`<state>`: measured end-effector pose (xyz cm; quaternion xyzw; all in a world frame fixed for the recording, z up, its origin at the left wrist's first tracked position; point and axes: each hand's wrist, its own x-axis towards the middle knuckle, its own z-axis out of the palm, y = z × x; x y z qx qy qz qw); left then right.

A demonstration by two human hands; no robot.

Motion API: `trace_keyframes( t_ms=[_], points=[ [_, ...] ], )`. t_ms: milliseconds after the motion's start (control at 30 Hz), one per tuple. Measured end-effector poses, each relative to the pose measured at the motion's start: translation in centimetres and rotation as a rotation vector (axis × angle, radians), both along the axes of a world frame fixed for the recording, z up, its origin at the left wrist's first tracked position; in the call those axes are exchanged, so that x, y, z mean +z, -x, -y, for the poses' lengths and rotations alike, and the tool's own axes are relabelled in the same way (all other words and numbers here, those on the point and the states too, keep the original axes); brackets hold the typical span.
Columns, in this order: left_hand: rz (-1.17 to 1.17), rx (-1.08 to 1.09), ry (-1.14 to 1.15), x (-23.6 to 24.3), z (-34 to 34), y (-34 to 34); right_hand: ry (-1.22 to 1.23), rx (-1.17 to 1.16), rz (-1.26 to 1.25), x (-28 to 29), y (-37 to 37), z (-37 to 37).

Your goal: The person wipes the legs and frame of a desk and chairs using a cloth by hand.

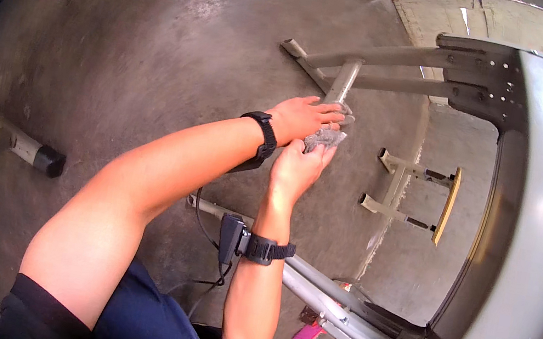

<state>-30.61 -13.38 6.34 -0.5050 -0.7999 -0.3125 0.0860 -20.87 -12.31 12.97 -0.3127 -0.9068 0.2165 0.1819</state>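
Observation:
My left hand (300, 118) reaches across a grey metal tube (344, 81), its fingers bent over it with a bit of grey cloth showing at the fingertips. Just below, my right hand (297, 172) is closed on the same crumpled grey cloth (324, 139), which presses around the tube. The tube is a crossbar joined to the legs of a metal desk frame (387, 81). Where the tube runs on beneath my hands is hidden. Black straps circle both wrists.
The grey desk body (540, 236) fills the right side. A lower leg (334, 309) runs beneath my right forearm. Beyond stands a small stool frame with a wooden edge (448, 206). Other capped metal legs (37, 153) are at the left. A pink object (308, 333) lies on the floor.

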Motion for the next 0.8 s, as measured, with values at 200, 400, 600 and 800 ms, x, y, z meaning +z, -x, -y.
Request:
trace_keyframes(
  t_ms=[200,400,600,800],
  points=[
    [0.266,-0.054,-0.104,-0.1,3.0,-3.0,0.009,0.152,0.1,0.7,-3.5,1.0],
    [0.48,-0.142,0.301,-0.5,11.6,-7.4,0.292,0.298,0.521,1.3,-7.8,2.9],
    [0.545,-0.335,0.902,5.1,13.9,-9.4,0.332,0.759,0.871,3.4,-12.7,2.6],
    [0.427,-0.549,1.259,14.0,9.0,-13.2,0.244,0.934,0.877,8.3,-18.8,-0.6]
  ],
)
